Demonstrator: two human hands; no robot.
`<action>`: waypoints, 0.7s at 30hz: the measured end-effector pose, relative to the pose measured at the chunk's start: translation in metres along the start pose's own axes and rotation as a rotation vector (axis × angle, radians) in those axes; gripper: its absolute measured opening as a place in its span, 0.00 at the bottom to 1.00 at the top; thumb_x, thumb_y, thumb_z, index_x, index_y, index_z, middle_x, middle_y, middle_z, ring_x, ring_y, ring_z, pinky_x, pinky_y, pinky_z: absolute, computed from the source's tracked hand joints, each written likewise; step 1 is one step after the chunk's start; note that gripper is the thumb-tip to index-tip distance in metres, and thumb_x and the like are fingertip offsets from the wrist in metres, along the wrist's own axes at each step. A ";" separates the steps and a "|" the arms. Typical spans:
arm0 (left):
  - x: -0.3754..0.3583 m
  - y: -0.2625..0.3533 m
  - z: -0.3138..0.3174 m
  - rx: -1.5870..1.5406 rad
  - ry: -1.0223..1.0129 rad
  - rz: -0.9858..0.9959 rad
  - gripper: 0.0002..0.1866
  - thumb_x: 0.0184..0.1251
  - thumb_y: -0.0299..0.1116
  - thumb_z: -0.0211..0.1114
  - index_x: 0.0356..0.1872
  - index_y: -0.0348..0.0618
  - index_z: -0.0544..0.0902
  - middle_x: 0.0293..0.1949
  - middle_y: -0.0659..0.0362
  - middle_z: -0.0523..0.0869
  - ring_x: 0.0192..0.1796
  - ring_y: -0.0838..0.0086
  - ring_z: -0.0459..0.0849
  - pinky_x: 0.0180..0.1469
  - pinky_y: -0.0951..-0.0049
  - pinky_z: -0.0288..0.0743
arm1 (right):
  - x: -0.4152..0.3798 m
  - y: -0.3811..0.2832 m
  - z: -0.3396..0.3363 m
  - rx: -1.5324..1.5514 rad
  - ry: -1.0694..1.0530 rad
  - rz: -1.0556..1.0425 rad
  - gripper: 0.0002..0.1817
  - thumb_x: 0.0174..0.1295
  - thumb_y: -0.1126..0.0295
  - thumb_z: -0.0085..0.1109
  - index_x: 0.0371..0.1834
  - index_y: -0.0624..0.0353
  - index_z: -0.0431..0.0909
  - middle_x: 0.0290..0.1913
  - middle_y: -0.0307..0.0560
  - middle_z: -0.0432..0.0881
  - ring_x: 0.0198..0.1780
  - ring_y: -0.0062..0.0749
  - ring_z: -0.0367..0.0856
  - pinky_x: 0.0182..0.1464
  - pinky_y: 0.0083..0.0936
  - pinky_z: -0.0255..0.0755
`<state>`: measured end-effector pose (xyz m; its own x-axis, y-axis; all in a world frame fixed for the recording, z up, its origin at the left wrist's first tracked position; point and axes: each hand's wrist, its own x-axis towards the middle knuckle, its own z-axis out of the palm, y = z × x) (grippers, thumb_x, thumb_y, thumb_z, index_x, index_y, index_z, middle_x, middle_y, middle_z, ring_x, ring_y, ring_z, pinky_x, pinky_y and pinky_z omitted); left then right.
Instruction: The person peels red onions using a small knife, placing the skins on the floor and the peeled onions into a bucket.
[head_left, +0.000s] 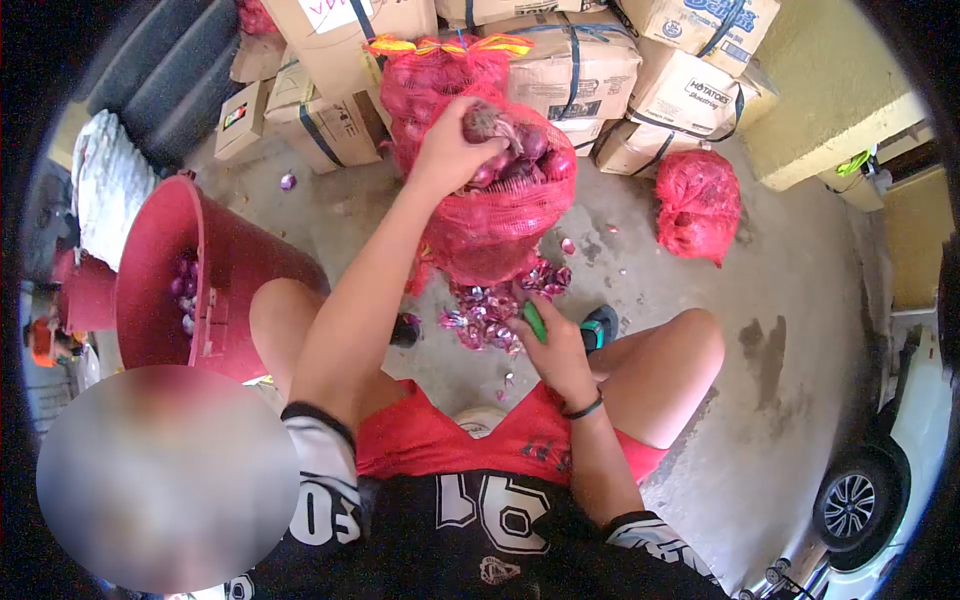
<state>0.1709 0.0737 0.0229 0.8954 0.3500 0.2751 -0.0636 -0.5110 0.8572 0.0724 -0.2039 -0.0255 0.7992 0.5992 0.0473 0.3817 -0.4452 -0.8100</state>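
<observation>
I sit on the ground with a red mesh sack of red onions (500, 215) between my knees. My left hand (452, 148) reaches to the sack's open top and is shut on a red onion (487, 120). My right hand (556, 352) rests low in front of me, shut on a green-handled knife (535, 322); its blade is hidden. A heap of purple onion peels (490, 312) lies on the floor under the sack. To my left stands a red bucket (160, 270), tilted toward me, with peeled onions (184, 290) inside.
A second full red mesh sack (425, 85) stands behind the first; a smaller one (698, 205) lies to the right. Cardboard boxes (570, 65) line the back. A white woven sack (105, 185) lies far left. A car wheel (850, 500) shows at lower right. Floor is bare concrete.
</observation>
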 end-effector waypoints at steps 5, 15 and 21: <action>-0.104 0.063 -0.045 -1.107 -0.190 -0.314 0.20 0.74 0.34 0.56 0.63 0.40 0.69 0.57 0.54 0.80 0.57 0.66 0.82 0.61 0.63 0.77 | 0.008 -0.014 -0.008 0.472 -0.005 0.204 0.26 0.66 0.64 0.62 0.64 0.63 0.71 0.51 0.54 0.83 0.50 0.36 0.82 0.53 0.31 0.74; -0.193 0.045 -0.009 -1.108 -0.184 -0.547 0.24 0.75 0.38 0.57 0.67 0.42 0.66 0.60 0.56 0.77 0.62 0.68 0.78 0.64 0.63 0.73 | -0.001 -0.046 0.005 0.758 0.004 0.204 0.28 0.64 0.67 0.66 0.65 0.63 0.69 0.40 0.37 0.79 0.36 0.14 0.72 0.41 0.17 0.70; -0.189 0.036 0.006 -1.201 -0.122 -0.571 0.29 0.69 0.31 0.61 0.69 0.43 0.64 0.61 0.56 0.76 0.63 0.66 0.77 0.65 0.62 0.71 | 0.003 -0.042 0.005 0.600 0.149 0.135 0.20 0.63 0.73 0.65 0.58 0.62 0.73 0.34 0.36 0.81 0.30 0.14 0.73 0.31 0.16 0.71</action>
<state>0.0020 -0.0156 -0.0009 0.9557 0.1782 -0.2343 0.0408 0.7081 0.7050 0.0564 -0.1795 0.0057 0.8946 0.4458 -0.0323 -0.0190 -0.0342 -0.9992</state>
